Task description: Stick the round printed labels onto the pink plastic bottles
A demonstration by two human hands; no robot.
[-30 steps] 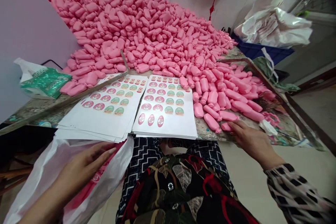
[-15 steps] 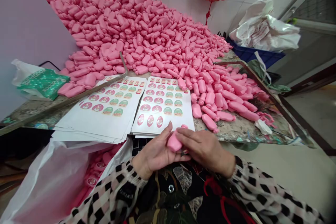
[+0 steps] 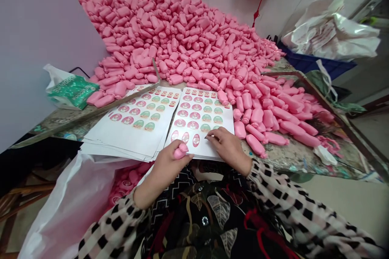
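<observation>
Head view: the camera has swung a little, so the scene sits further right than a half second ago.
Hands: no longer cupped together above the lap; they have moved apart.
Left hand (image 3: pixel 164 164): closed around one pink piece (image 3: pixel 180 151), its knobbed end showing above the thumb, at the front edge of the right sheet stack (image 3: pixel 228 118).
Right hand (image 3: pixel 229 147): off the piece, now over the right sheet stack, thumb and forefinger drawn close just beside the oval stickers (image 3: pixel 196 140); whether they pinch anything, I cannot tell.
Left sheet stack (image 3: pixel 106 139): beside the other, its sheets slightly fanned at the front.
Metal strip (image 3: pixel 121 101): lies across the upper left of the left sheet stack, covering some stickers.
Pink heap (image 3: pixel 167 28): banked against the wall behind the sheets and spilling down their right side; a piece or two overlap the upper right corner.
Table (image 3: pixel 282 158): stained, bare along the front right.
White bag (image 3: pixel 69 186): open below the table edge, pink pieces inside.
Green-and-white packet (image 3: pixel 71 91): left of the heap.
Blue crate (image 3: pixel 322 64): back right, under crumpled plastic (image 3: pixel 334 32).
</observation>
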